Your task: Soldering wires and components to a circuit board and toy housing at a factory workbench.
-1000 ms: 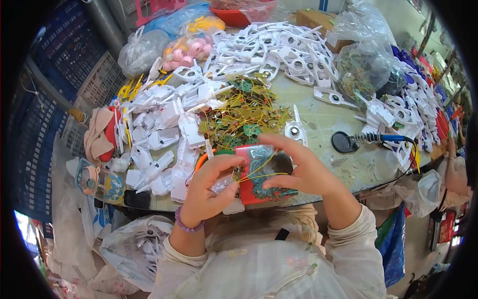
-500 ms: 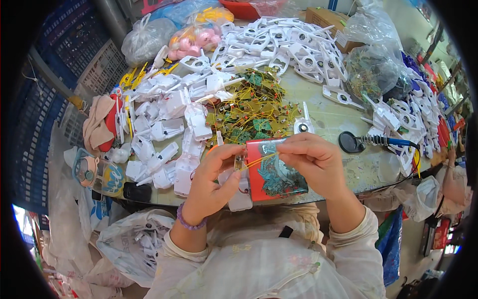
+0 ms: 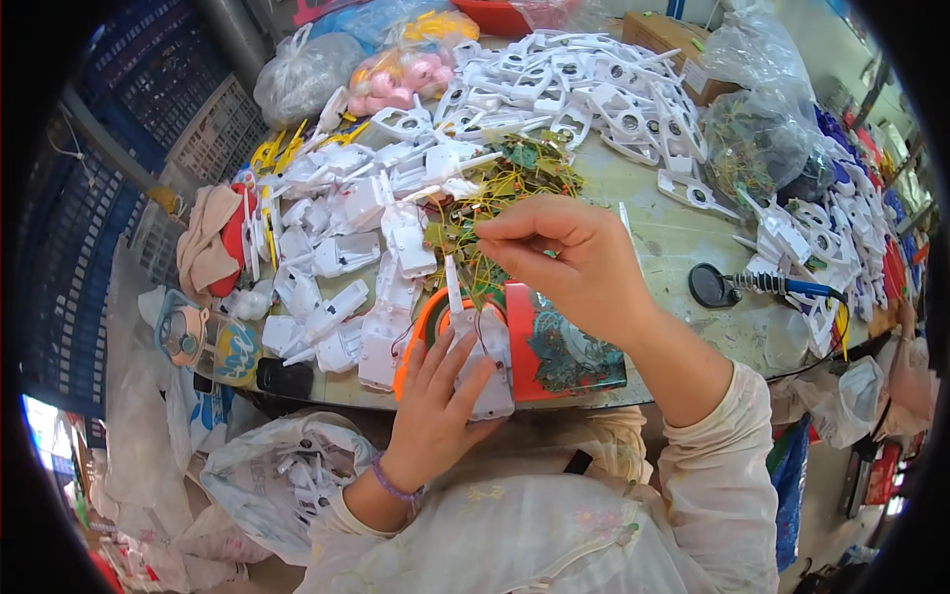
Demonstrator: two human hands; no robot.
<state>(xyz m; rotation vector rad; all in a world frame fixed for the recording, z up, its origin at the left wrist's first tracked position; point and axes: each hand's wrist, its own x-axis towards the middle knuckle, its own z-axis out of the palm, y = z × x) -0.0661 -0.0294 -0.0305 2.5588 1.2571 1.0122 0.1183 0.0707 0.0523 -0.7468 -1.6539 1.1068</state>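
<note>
My left hand (image 3: pixel 435 401) lies with fingers spread on a white plastic housing (image 3: pixel 492 371), whose narrow stem points away from me. Beneath that housing shows an orange ring (image 3: pixel 404 368) with a dark green inner part. My right hand (image 3: pixel 579 262) is raised with thumb and forefinger pinched together, over the near edge of a heap of green circuit boards with yellow wires (image 3: pixel 529 183). What the pinch holds, if anything, blends into the wires behind it. Under the right wrist lies a red flat piece with a teal picture (image 3: pixel 574 351).
White housings (image 3: pixel 341 252) crowd the left side; white frames with round parts (image 3: pixel 623 119) are heaped at the back. A soldering iron in its coiled stand (image 3: pixel 757 284) lies right. A bottle (image 3: pixel 203 342) and a black object (image 3: pixel 284 378) are near left. A bag (image 3: pixel 282 465) hangs below.
My left hand has let go of the small wired part and moved down onto the white housing, fingers spread. My right hand has moved left and away from me, towards the board heap.
</note>
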